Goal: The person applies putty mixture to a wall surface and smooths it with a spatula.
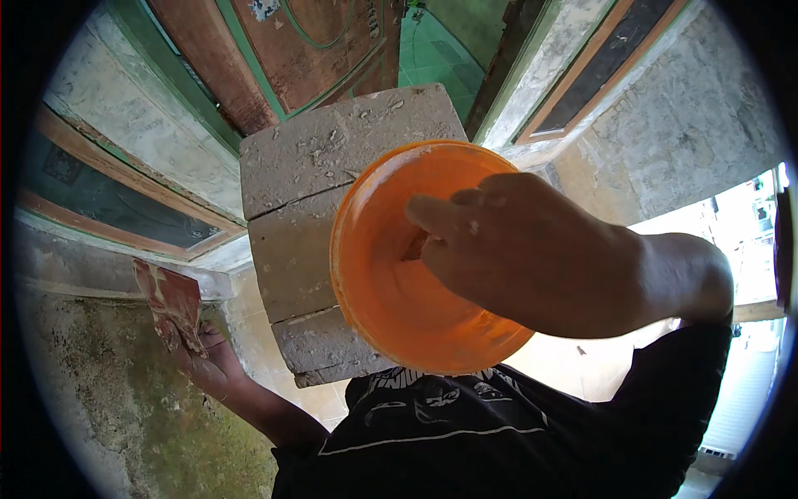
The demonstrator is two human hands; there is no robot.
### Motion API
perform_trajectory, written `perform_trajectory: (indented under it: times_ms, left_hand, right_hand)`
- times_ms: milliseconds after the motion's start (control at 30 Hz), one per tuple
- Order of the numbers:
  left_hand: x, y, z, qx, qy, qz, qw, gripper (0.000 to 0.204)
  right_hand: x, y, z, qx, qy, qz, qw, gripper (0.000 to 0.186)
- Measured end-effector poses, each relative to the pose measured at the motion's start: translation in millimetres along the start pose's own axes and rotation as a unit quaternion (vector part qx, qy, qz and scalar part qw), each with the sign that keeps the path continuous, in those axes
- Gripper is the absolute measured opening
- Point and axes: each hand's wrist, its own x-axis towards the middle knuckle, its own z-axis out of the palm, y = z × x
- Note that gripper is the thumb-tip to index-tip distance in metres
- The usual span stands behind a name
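Note:
In my left hand (212,362), off to the lower left, is a flat reddish-brown plate (170,291) smeared with pale, dried-looking paste. The fingers grip it at its lower end. My right hand (532,249) reaches over the rim into an orange bucket (366,308), its fingers curled downward. A small brownish piece (416,245) shows just below those fingers; most of it is hidden by the hand, so its kind is unclear. The bucket's inner wall is streaked with orange, and its bottom is partly covered by my hand.
Beneath the bucket is a bench of rough grey planks (291,249) crusted with dried material. Behind it stands a brown door with green trim (324,58). Walls with wood-framed dark panes flank both sides; a stained, mossy surface (108,399) lies at the lower left.

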Motion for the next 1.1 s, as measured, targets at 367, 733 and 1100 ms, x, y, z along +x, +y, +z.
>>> perform_trajectory:
  times_ms: [367,733,1100]
  left_hand:
    - [14.4,-10.8,-5.4,-0.026,-0.074,-0.065,0.995,0.043]
    - [-1.4,-12.8,18.2,-0.072,-0.054,-0.086,0.992,0.04]
    - [-53.1,18.4,15.5,-0.086,-0.059,-0.067,0.992,0.038]
  right_hand:
    - [-9.5,-19.0,-12.2,-0.018,-0.013,0.079,0.997,0.018]
    - [-24.1,-22.2,-12.9,0.073,0.093,0.152,0.981,0.016]
    - [-126.7,-6.3,53.9,0.699,0.327,0.174,0.612,0.037]
